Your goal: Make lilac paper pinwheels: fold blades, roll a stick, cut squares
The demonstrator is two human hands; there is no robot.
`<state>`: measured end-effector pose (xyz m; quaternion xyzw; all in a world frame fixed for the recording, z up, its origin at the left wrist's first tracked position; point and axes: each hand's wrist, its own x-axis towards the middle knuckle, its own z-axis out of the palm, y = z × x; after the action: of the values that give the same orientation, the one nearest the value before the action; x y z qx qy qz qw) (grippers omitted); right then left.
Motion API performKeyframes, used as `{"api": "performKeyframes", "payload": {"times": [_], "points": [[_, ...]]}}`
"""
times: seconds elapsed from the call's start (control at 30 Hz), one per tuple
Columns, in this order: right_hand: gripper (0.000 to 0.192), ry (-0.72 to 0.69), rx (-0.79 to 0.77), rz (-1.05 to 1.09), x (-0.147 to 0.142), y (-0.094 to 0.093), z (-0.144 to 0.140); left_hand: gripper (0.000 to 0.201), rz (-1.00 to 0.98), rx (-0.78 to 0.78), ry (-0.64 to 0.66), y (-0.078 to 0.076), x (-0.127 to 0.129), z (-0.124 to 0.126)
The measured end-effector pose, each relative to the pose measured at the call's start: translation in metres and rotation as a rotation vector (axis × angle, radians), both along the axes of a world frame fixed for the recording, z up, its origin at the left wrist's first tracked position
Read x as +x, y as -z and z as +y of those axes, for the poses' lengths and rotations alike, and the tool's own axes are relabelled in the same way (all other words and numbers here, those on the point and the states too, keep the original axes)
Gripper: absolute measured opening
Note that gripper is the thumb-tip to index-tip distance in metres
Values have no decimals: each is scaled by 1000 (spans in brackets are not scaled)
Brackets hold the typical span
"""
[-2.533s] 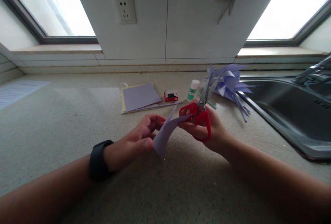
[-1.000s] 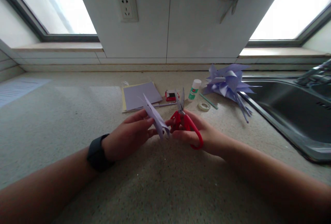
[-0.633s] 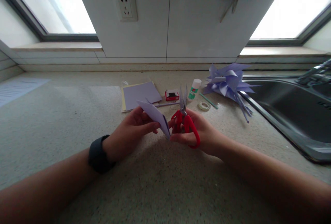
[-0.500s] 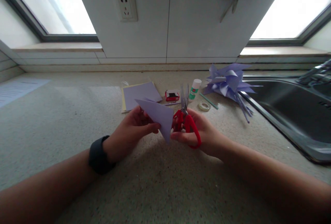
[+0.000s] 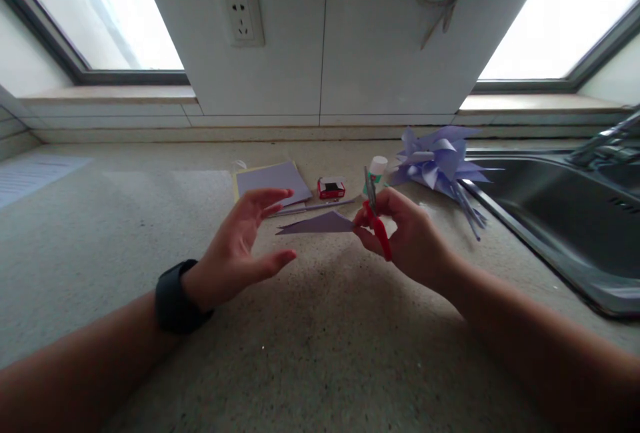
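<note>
Right hand [image 5: 407, 236] grips red scissors [image 5: 374, 219] and pinches a folded lilac paper [image 5: 320, 223] above the counter [image 5: 100, 233]; left hand [image 5: 240, 243] hovers open beside it. Glue bottle [image 5: 377, 169] label unreadable.

No readable text: print on the glue stick [image 5: 376, 173] and small red box [image 5: 331, 187] too blurred

You have bare speckled stone counter [image 5: 100, 233] left and in front of you; ahead, stacked lilac paper sheets [image 5: 273, 179], a small red box [image 5: 331, 187] and the steel sink [image 5: 550, 213] block passage.
</note>
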<state>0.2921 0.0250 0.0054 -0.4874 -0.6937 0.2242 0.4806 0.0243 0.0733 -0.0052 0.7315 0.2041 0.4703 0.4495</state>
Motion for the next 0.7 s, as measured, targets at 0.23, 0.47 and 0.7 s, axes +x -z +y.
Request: {"api": "performKeyframes", "payload": {"times": [0.23, 0.47, 0.7], "points": [[14, -79, 20, -174, -15, -6, -13, 32, 571, 517, -104, -11, 4, -14], [21, -276, -84, 53, -27, -11, -24, 11, 520, 181, 89, -10, 4, -19], [30, -583, -454, 209, 22, -27, -18, 13, 483, 138, 206, -8, -1, -17]]}}
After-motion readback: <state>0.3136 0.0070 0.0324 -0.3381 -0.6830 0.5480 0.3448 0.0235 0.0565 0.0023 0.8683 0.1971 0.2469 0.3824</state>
